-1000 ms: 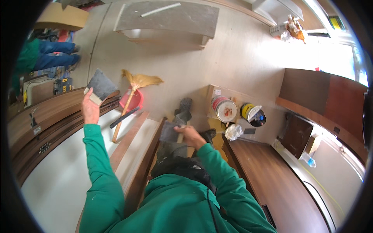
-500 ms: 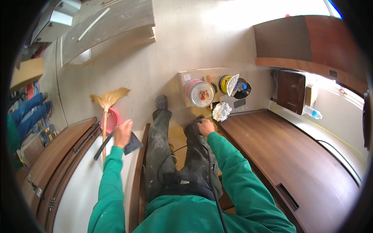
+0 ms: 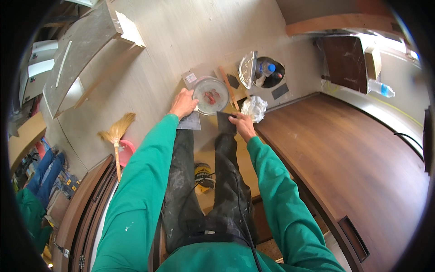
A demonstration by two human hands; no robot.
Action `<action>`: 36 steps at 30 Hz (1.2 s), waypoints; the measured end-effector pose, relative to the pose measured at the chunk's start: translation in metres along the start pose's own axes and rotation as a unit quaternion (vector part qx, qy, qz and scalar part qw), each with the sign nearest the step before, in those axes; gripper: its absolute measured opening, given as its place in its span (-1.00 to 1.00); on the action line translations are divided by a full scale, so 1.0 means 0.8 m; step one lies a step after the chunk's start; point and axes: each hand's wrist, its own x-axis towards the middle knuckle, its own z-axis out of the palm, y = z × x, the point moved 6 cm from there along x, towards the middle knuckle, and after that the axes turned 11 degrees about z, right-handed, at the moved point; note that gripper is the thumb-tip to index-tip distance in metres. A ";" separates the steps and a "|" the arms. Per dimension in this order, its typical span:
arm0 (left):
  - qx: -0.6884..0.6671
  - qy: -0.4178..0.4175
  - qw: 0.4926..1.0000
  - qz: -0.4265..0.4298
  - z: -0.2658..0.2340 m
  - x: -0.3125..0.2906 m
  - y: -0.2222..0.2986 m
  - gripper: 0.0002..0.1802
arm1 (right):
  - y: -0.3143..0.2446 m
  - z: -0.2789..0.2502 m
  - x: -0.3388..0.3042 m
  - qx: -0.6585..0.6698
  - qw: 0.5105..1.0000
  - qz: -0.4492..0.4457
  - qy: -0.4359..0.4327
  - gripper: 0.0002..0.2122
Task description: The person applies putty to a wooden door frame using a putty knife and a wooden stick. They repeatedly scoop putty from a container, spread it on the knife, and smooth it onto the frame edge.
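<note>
Side by side in front of me, both hands are closed on flat blades. My left hand (image 3: pixel 183 103) grips a putty knife (image 3: pixel 190 121) whose grey blade hangs below the fingers; its handle is mostly hidden in the hand. That hand is against the near left rim of a round tin (image 3: pixel 219 105), with a reddish smear of paste (image 3: pixel 211 96) on its grey top. Just right of it, my right hand (image 3: pixel 244 125) pinches a dark flat scraper (image 3: pixel 225 123). Beyond the right hand lies a crumpled silvery-white wad (image 3: pixel 254 109).
A tub (image 3: pixel 280 78) holding bottles stands behind, its silvery lid (image 3: pixel 247 70) tilted up. A brown wooden panel (image 3: pixel 344 163) fills the right. At left are a straw broom (image 3: pixel 118 129) and a pink dustpan (image 3: pixel 125 152). A yellow-black can (image 3: pixel 204 176) sits between my legs.
My left hand has carried the putty knife from beside the broom rightward and forward to the tin. My right hand has moved slightly forward, and its scraper now shows. The view has shifted.
</note>
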 end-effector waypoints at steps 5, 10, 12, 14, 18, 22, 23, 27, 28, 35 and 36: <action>-0.009 0.069 0.996 -0.061 0.008 0.002 0.004 -0.37 | -0.030 0.030 0.014 -0.003 1.000 0.001 -0.025 -0.70; 0.018 0.087 0.994 -0.071 0.009 0.011 -0.004 -0.40 | -0.037 0.031 0.019 0.062 0.996 0.028 -0.051 -0.75; 0.001 0.097 0.993 -0.074 0.010 0.010 -0.012 -0.41 | -0.035 0.034 0.019 0.067 0.994 0.046 -0.066 -0.74; -0.004 0.122 0.990 -0.070 0.013 0.008 -0.014 -0.44 | -0.036 0.038 0.018 0.062 0.995 0.043 -0.066 -0.74; 0.038 0.167 0.980 -0.101 0.018 0.010 -0.016 -0.51 | -0.028 0.042 0.015 0.154 0.985 0.077 -0.011 -0.69; -0.115 0.193 0.966 -0.129 0.004 0.017 -0.021 -0.65 | -0.016 0.041 0.019 0.171 0.983 0.038 0.049 -0.68; -0.122 0.180 0.969 -0.120 -0.005 0.017 -0.020 -0.68 | -0.009 0.047 0.024 0.192 0.980 0.055 -0.003 -0.71; -0.098 0.154 0.980 -0.083 -0.022 -0.007 -0.007 -0.79 | 0.006 0.034 0.032 0.290 0.952 0.046 -0.079 -0.72; -0.083 0.162 0.982 -0.051 -0.026 -0.015 -0.002 -0.79 | 0.012 0.025 0.034 0.295 0.948 0.083 -0.088 -0.71; -0.149 0.262 0.944 -0.134 -0.070 -0.197 -0.097 -0.85 | -0.008 -0.012 0.013 0.202 0.971 0.118 -0.041 -0.64; -0.158 0.274 0.936 -0.152 -0.077 -0.222 -0.115 -0.86 | -0.025 -0.002 0.015 0.183 0.978 0.077 -0.060 -0.65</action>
